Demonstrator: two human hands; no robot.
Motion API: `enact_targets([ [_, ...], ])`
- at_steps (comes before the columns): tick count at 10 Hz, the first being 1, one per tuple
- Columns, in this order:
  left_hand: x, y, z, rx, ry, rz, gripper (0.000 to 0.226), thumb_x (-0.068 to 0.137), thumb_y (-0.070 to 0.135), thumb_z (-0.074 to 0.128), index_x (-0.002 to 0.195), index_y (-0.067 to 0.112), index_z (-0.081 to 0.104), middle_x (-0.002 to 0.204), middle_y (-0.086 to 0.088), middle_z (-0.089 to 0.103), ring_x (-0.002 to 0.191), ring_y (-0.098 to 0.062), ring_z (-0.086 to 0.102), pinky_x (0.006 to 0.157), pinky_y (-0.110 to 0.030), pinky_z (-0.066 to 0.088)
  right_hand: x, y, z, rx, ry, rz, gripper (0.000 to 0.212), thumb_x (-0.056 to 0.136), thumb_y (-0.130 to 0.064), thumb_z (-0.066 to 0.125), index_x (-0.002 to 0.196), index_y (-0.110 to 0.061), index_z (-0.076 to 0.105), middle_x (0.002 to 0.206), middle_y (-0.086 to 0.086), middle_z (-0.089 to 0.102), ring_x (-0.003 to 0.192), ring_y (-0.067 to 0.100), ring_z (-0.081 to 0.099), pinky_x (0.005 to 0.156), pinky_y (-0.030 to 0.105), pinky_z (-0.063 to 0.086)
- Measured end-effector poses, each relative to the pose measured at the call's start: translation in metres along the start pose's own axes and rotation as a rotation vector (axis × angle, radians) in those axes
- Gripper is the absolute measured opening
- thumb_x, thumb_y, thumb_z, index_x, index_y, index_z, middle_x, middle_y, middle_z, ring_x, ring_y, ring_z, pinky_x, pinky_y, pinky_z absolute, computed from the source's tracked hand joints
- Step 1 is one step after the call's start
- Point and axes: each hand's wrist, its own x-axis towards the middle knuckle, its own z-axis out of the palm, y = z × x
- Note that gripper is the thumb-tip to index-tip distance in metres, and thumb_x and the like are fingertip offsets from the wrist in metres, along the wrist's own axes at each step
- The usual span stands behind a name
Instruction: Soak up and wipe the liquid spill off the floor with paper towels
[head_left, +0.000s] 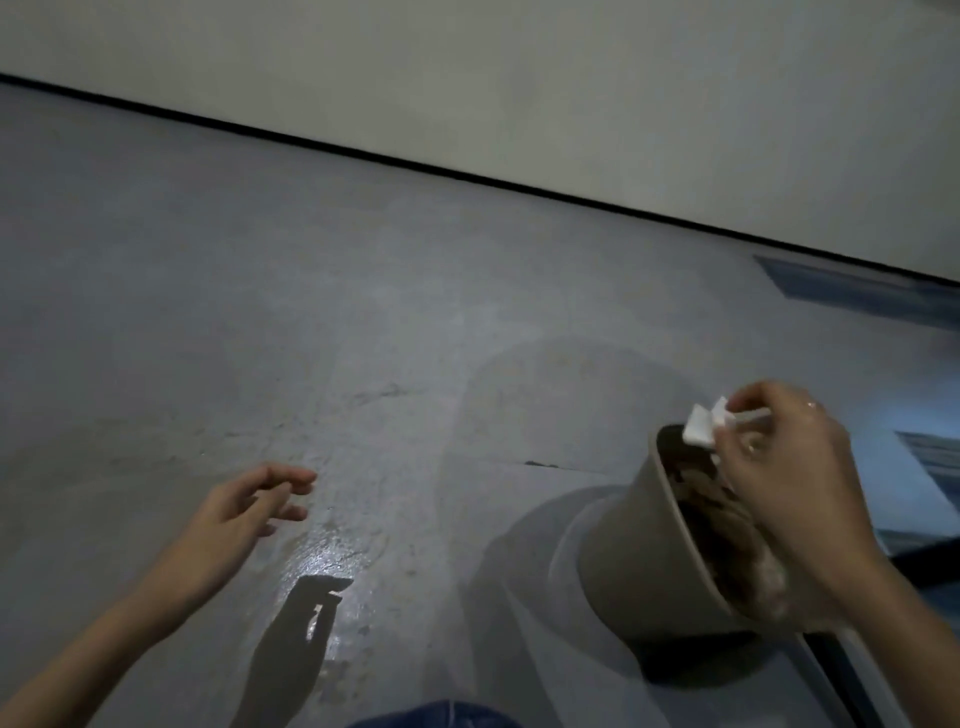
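Observation:
A wet, shiny patch (332, 566) glistens on the grey floor just in front of me. My left hand (249, 506) hovers above the floor beside it, fingers loose and spread, holding nothing. My right hand (784, 457) pinches a folded white paper towel (706, 423) over the open mouth of a grey waste bin (639, 561). The bin holds crumpled brownish paper.
A pale wall (519, 78) with a black baseboard runs across the back. Blue floor markings (852, 291) lie at the right. A dark edge borders the floor beside the bin at the lower right. My blue trouser knee (441, 717) shows at the bottom.

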Motion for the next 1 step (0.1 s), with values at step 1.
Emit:
enact_targets([
  [1,0.0095,0.0033,-0.0036,0.049,-0.036,-0.015,0.023,0.098,0.008,0.045,0.099,0.017,0.066,0.090,0.007,0.071,0.080,-0.012,0.069,0.072,-0.027,0.046,-0.0096,0.0151,0.0070,-0.112,-0.104,0.108,0.026,0.086,-0.015,0.059,0.105,-0.028,0.048,0.111,0.002,0.053,0.096,0.026,0.053,0.088,0.047,0.046],
])
